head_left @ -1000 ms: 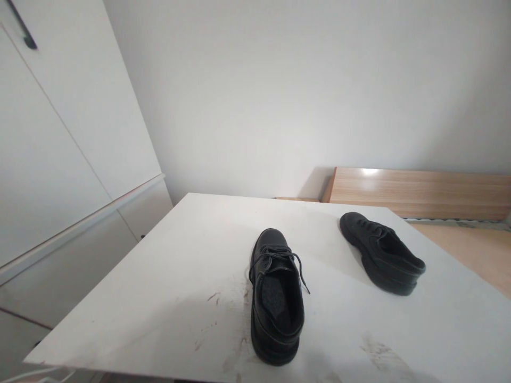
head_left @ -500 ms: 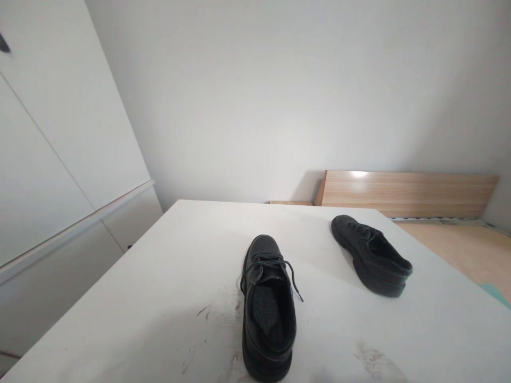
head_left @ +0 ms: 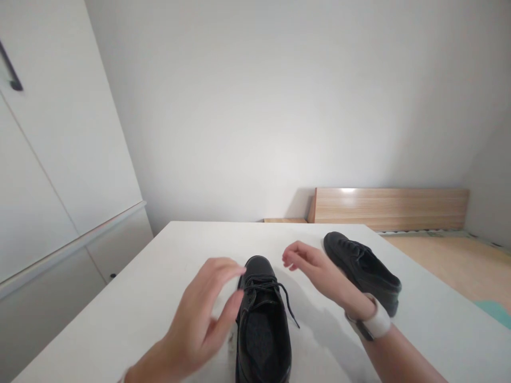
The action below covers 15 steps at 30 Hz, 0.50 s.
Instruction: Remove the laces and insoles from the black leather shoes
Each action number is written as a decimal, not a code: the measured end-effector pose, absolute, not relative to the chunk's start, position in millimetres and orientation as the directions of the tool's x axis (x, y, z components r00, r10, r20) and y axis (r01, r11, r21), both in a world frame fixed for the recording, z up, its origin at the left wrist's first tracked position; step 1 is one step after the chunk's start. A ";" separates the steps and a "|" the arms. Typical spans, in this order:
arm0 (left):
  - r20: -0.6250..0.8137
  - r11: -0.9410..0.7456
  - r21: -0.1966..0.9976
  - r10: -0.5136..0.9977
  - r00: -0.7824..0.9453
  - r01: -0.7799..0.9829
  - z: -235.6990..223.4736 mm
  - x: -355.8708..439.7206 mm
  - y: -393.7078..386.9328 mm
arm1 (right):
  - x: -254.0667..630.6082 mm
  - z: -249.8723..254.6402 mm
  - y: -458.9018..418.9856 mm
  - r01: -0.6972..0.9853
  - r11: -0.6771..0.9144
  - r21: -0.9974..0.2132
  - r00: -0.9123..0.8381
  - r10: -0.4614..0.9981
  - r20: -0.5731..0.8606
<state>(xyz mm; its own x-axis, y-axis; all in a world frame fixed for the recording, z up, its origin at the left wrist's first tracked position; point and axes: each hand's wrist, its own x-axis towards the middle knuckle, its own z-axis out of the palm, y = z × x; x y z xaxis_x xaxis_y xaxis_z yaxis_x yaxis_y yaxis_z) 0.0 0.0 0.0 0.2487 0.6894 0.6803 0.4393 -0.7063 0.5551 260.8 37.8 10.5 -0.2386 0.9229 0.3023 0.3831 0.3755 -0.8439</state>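
A black lace-up shoe lies on the white table in front of me, toe pointing away, its laces loose with one end trailing to the right. My left hand is at the shoe's left side, thumb and fingers apart, with nothing in it. To the right of the toe my right hand hovers above the table, fingers loosely curved and apart, holding nothing. A white band circles the right wrist. Behind that forearm sits a second black shoe, partly covered by the arm.
White cabinets with dark handles stand on the left. Beyond the table rises a plain wall. At the right is a wooden headboard with a pale wooden bed surface and a teal patch.
Both hands have come into view from below, to either side of the nearer shoe. The view has tilted up slightly, so the table and shoes sit lower. Both shoes appear unmoved on the table.
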 end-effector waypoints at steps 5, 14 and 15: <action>0.279 -0.514 0.726 0.828 0.487 0.457 -7.5 5.4 43.6 | 262.1 -2.9 51.5 0.375 0.233 -0.897 -0.537 0.844 -0.005; 0.046 -0.031 0.999 0.812 0.582 -0.035 -49.1 -3.6 42.7 | 263.4 -17.6 41.3 0.150 0.174 -0.973 -0.449 0.889 0.089; 0.060 -0.049 0.998 0.851 0.522 -0.035 -54.8 -3.1 45.7 | 260.6 -20.0 43.4 0.153 0.198 -0.968 -0.390 0.912 0.125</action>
